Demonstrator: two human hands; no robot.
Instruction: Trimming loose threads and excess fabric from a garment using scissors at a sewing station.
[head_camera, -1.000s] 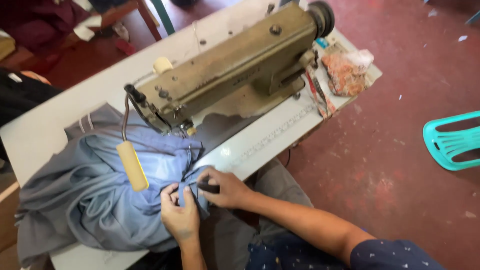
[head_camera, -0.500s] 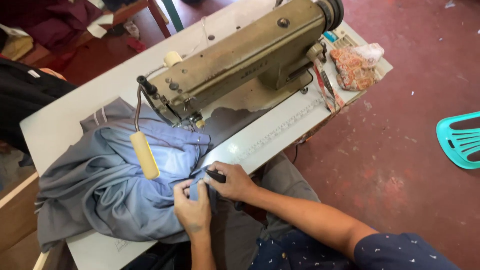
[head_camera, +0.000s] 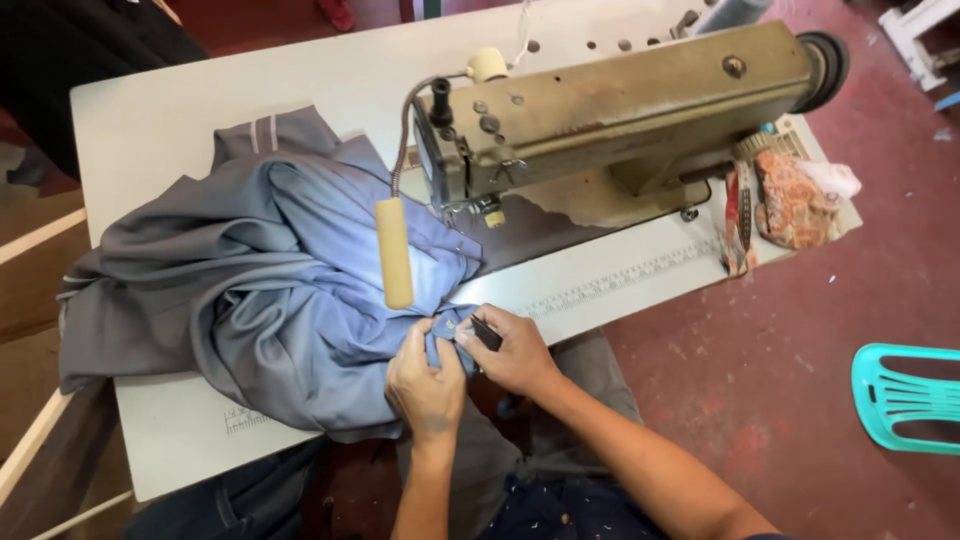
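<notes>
A heap of grey-blue fabric (head_camera: 250, 270) lies on the white sewing table (head_camera: 180, 110), spilling over its front edge. My left hand (head_camera: 425, 380) pinches a fold of that fabric at the table's front edge. My right hand (head_camera: 515, 350) touches the same fold and grips a small dark tool (head_camera: 486, 333) against the cloth. Both hands sit close together, just below the needle end of the olive sewing machine (head_camera: 620, 110). A yellowish lamp tube (head_camera: 395, 252) on a flexible neck hangs over the fabric.
Patterned orange cloth scraps (head_camera: 795, 195) and a strip of tape lie at the table's right end. A printed ruler (head_camera: 620, 280) runs along the front edge. A teal plastic chair (head_camera: 905, 395) stands on the red floor at right. Dark cloth hangs at the upper left.
The view has shifted, so the machine and table now sit more level in the frame. My hands stay together on the same fold at the table's front edge.
</notes>
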